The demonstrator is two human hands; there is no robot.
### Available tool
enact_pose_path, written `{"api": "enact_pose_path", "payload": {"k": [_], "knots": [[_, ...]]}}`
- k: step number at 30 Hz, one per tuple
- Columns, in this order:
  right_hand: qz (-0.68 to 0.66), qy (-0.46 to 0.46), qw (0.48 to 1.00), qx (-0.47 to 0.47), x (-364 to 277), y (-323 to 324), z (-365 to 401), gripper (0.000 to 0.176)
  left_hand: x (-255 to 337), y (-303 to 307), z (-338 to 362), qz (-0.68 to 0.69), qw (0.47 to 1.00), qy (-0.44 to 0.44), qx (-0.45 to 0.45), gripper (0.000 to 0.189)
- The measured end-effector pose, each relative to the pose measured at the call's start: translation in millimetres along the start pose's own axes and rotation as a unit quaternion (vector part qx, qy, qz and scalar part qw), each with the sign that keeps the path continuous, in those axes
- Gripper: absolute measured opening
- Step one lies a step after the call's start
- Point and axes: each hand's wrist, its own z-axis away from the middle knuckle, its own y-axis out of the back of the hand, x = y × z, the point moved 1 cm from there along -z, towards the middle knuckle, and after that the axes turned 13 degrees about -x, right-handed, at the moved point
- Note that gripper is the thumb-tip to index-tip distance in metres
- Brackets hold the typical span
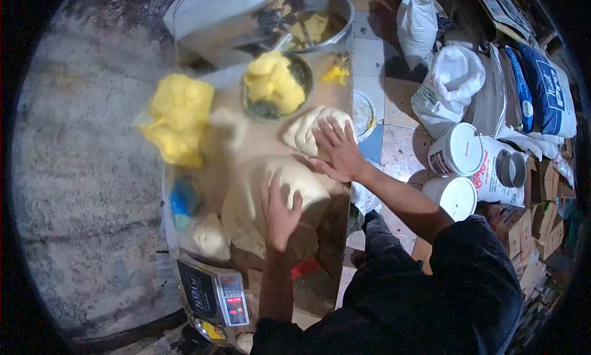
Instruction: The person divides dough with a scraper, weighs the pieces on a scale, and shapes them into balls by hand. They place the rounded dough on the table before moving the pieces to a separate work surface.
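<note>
Worktable (265,141) beneath both unclenched hands: left hand (281,212) flat on large dough (313,192), right hand (340,152) on folded dough (300,132) farther forward; even, gentle palm pressure likely prevents tearing.

Gap between bowl (263,110) and dough (313,192), scale (212,293) blocking corner

On a worktable (332,232), one dough mass (311,193) lies under the left hand (282,212), a smaller dough piece (300,132) beyond it under the right (338,150); a bowl (304,72) sits behind, a digital scale (212,295) front left, lidded buckets (462,150) on the floor at right.
</note>
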Motion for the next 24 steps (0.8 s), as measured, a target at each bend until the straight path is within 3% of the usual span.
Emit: {"api": "enact_pose_path", "payload": {"k": [3,5,7,8,9,10,11,13,14,15,17,19,23,24], "knots": [[0.052,-0.008,0.998,-0.018,-9.2,2.4,-6.8,0.081,-22.0,-13.4,94.4,0.066,0.994,-0.021,0.09,0.046],[0.093,0.024,0.994,-0.058,-20.1,12.6,-17.1,0.077,-23.5,-15.7,192.1,0.039,0.992,0.025,0.114,0.043],[-0.156,-0.042,0.979,-0.124,1.1,40.8,-61.7,0.065,-20.8,-27.3,262.7,-0.01,0.987,0.07,0.142,0.035],[0.034,-0.061,0.99,0.124,-25.1,49.6,-49.1,0.053,-17.2,-32.0,297.8,-0.007,0.982,0.097,0.161,0.035],[0.148,0.021,0.923,0.355,-62.4,73.8,-14.4,0.043,-13.5,-36.7,332.8,0.109,0.961,0.154,0.201,0.036],[0.039,0.098,0.937,0.332,-83.4,81.9,7.6,0.038,-9.3,-40.5,367.8,0.223,0.923,0.202,0.239,0.037],[-0.123,0.122,0.95,0.258,-102.2,64.0,27.6,0.037,-10.6,-43.1,403.7,0.043,0.95,0.221,0.217,0.035],[-0.226,0.054,0.971,-0.051,-125.2,-18.9,86.7,0.036,4.2,-51.9,461.5,0.055,0.929,0.257,0.26,0.036],[-0.032,0.102,0.966,-0.236,-154.9,-33.3,119.4,0.042,7.1,-55.6,484.1,0.062,0.916,0.267,0.293,0.037],[-0.005,0.138,0.96,-0.246,-181.7,-47.8,152.0,0.045,-1.5,-69.8,508.5,0.076,0.903,0.25,0.342,0.036],[0.03,0.184,0.948,-0.256,-220.7,-83.1,187.0,0.049,-3.9,-63.6,540.3,0.05,0.895,0.268,0.352,0.035],[0.062,0.102,0.993,-0.022,-231.4,-109.7,200.5,0.048,9.2,-46.5,541.5,0.03,0.891,0.297,0.342,0.033],[0.072,0.091,0.987,-0.108,-208.2,-130.6,174.0,0.048,16.4,-7.2,474.0,0.092,0.903,0.261,0.33,0.031],[0.004,0.168,0.968,-0.185,-195.8,-125.2,168.3,0.044,9.0,-9.0,444.7,0.077,0.916,0.207,0.336,0.028]]}}
